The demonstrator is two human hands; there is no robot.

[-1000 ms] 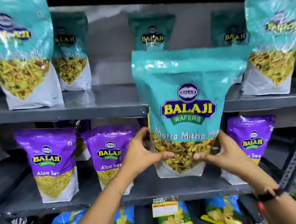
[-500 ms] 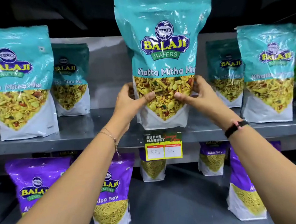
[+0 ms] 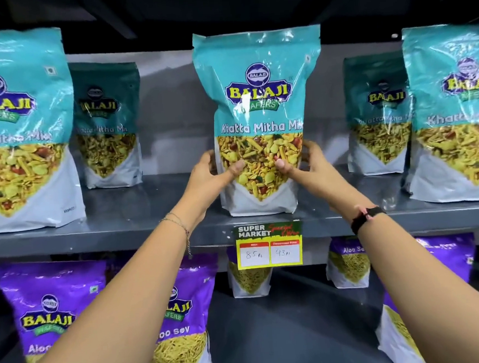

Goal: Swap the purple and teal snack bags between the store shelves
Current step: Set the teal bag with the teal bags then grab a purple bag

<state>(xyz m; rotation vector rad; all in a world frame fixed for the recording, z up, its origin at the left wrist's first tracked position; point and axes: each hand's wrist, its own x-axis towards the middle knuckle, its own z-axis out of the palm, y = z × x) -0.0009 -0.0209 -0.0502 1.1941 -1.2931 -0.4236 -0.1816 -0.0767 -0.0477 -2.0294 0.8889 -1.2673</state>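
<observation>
A teal Khatta Mitha Mix bag [image 3: 258,100] stands upright at the middle front of the upper grey shelf [image 3: 151,233]. My left hand [image 3: 212,174] grips its left side and my right hand [image 3: 302,162] grips its right side, thumbs pressed on the front. Other teal bags stand on the same shelf: one at the far left [image 3: 19,131], one behind it [image 3: 107,125], and two at the right [image 3: 378,112] [image 3: 454,109]. Purple Aloo Sev bags stand on the lower shelf, at left [image 3: 49,311], under my left arm [image 3: 183,327], at the back [image 3: 348,261] and at the right [image 3: 447,254].
A yellow price tag [image 3: 268,244] hangs from the upper shelf's front edge, under the held bag. Bare grey shelf surface [image 3: 285,328] shows in the middle of the lower shelf. The space above the upper shelf is dark.
Both hands carried the teal bag up from the lower shelf to the upper one, and its base now rests on the upper shelf's front middle. My view has risen with it.
</observation>
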